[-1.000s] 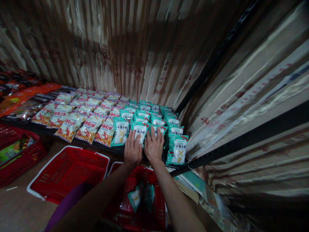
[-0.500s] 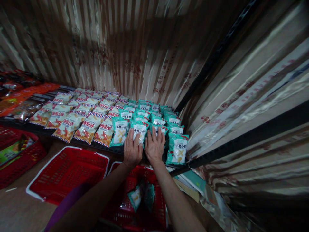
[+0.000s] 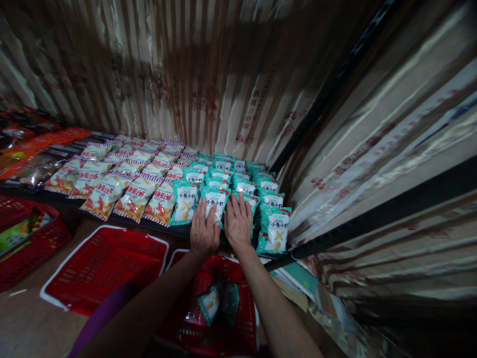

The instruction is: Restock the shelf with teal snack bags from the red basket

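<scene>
My left hand (image 3: 204,229) lies with fingers stretched out against the front of a teal snack bag (image 3: 216,199) on the shelf edge. Beside it, my right hand (image 3: 239,223) rests its extended fingers on another teal snack packet (image 3: 250,200), partly covering it. Neither hand grips a bag. More teal bags stand in rows behind and to both sides, including a front one (image 3: 275,231) at the right end. Below my forearms, a red basket (image 3: 244,276) holds a few teal snack bags (image 3: 209,304).
White-and-orange snack bags (image 3: 128,196) fill the shelf to the left, with darker orange packs (image 3: 44,149) beyond. A red basket (image 3: 112,263) stands on the floor; another (image 3: 55,238) holds packets. A black post (image 3: 316,119) and striped sheeting (image 3: 208,64) close off the back and right.
My right hand has shifted very slightly and its fingers sit a little closer together. My left hand stays almost in place on its bag; the bags look unmoved.
</scene>
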`<action>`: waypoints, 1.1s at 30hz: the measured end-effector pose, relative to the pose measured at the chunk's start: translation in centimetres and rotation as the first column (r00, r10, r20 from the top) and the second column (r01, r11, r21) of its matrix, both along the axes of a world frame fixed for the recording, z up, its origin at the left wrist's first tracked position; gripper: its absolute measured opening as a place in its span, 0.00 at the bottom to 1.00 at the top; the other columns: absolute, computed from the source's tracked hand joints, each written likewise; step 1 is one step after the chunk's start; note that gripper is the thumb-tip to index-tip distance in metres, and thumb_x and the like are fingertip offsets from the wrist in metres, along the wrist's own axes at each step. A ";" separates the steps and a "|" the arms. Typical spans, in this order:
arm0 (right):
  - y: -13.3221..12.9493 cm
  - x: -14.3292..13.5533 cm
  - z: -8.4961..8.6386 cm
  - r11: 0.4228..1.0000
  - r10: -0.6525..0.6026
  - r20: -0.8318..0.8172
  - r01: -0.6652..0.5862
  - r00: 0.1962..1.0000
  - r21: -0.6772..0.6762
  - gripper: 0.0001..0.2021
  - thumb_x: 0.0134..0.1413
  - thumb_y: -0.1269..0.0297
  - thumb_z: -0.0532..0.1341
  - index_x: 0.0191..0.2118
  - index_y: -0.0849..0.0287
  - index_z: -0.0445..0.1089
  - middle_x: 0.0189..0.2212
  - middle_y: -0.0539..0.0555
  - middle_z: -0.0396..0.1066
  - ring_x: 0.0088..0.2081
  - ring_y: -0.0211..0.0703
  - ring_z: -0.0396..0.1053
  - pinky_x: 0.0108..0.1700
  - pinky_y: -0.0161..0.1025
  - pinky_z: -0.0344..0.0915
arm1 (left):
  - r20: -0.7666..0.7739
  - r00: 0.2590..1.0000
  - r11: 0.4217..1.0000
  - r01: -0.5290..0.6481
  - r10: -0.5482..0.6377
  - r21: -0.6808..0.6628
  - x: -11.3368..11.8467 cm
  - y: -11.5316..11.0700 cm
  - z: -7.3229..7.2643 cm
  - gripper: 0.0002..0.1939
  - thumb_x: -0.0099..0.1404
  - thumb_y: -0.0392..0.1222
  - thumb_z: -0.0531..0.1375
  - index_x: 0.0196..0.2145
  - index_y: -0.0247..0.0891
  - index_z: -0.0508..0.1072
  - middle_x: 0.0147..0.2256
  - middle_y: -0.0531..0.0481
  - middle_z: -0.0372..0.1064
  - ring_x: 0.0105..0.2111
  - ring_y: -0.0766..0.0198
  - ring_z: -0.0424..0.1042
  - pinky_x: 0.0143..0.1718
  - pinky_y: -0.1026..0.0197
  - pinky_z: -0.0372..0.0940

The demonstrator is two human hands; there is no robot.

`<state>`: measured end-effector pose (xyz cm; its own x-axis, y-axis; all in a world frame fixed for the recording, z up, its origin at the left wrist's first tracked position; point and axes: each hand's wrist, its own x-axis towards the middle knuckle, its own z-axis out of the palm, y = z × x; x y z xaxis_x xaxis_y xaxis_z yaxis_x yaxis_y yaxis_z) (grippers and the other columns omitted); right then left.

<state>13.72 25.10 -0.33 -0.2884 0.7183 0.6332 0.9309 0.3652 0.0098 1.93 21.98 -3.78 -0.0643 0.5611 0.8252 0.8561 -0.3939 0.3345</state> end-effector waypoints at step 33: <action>-1.3 1.2 -1.7 0.990 -0.120 -0.063 0.124 0.991 0.063 0.23 0.61 0.58 0.51 0.59 0.62 0.60 0.64 0.64 0.50 0.66 0.54 0.40 0.61 0.57 0.46 | 0.021 0.999 0.999 0.039 -0.039 0.005 -0.2 0.1 -0.3 0.27 0.66 0.38 0.52 0.61 0.31 0.53 0.64 0.31 0.43 0.65 0.49 0.42 0.60 0.45 0.52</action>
<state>14.92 23.76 -2.01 -0.1618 0.7011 0.6945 0.9681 0.2493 -0.0261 1.78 22.08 -4.11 -0.0601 0.5598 0.8264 0.8330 -0.4280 0.3505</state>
